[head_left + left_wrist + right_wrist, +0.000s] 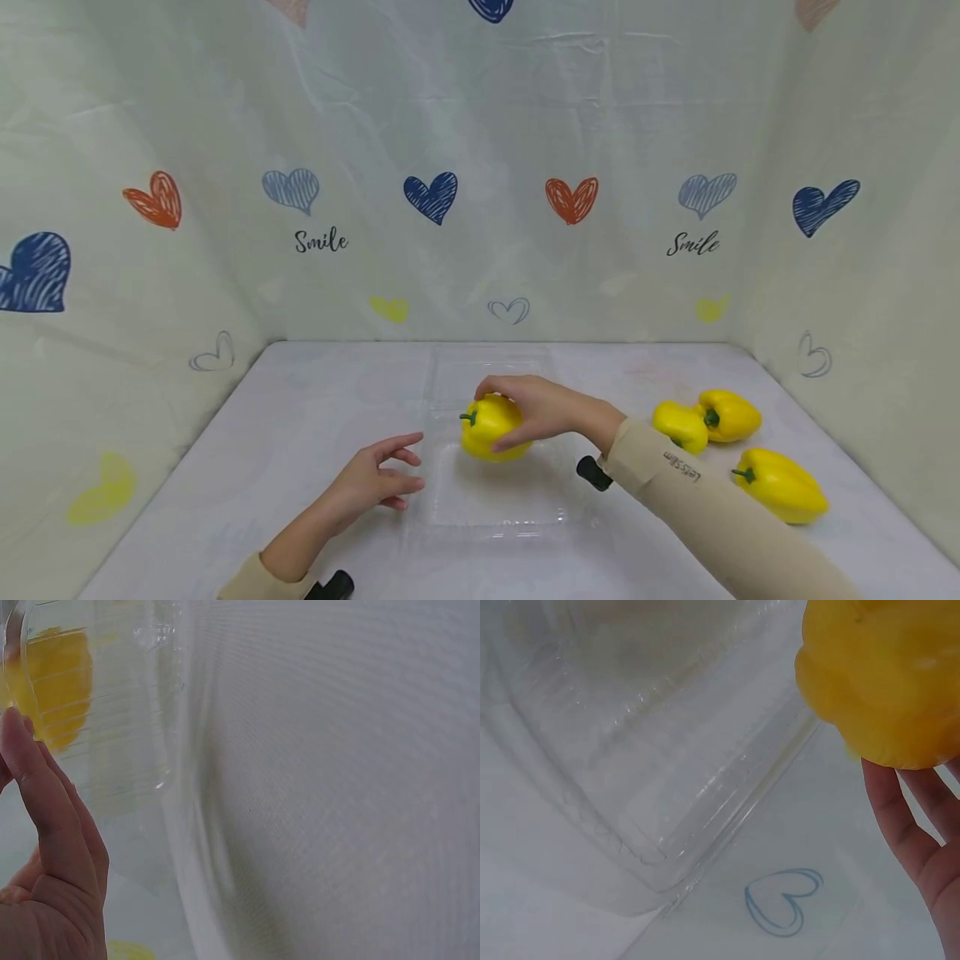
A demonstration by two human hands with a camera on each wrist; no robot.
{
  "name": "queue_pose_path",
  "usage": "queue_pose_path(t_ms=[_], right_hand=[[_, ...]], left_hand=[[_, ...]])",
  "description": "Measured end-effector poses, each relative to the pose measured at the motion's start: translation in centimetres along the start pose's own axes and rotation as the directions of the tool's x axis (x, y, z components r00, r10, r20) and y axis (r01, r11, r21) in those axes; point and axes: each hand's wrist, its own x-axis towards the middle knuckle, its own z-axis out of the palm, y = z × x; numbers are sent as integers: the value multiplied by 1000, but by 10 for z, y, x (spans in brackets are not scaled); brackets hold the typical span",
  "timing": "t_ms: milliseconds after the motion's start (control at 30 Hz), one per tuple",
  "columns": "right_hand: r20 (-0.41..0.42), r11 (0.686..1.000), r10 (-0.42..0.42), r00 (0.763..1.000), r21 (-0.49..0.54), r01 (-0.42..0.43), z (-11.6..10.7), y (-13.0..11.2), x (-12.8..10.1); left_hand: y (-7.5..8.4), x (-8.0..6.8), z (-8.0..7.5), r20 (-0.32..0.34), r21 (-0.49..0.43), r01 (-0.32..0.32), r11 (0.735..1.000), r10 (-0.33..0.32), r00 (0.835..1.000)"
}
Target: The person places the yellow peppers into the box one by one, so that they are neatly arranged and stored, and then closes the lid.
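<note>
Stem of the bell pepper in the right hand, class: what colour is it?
The stem is green, seen best in the head view.

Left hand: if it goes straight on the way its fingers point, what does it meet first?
The left hand would probably meet the left side of the clear box first; depth is unclear, so it might pass over.

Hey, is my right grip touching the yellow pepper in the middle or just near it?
Touching: the head view shows the right grip with its thumb against the near side of the yellow pepper and fingers over its top.
</note>
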Motion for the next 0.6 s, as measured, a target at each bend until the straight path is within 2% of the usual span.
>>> queue_pose_path(t_ms=[300,600], right_hand=[[22,1000,-13,1000,-2,13,12,-4,16],[45,1000,18,999,-18,-17,27,-4,24]], left_hand=[[0,1,-1,1,5,7,1000,-7,1000],[1,1,0,-1,9,10,1000,-10,1000]])
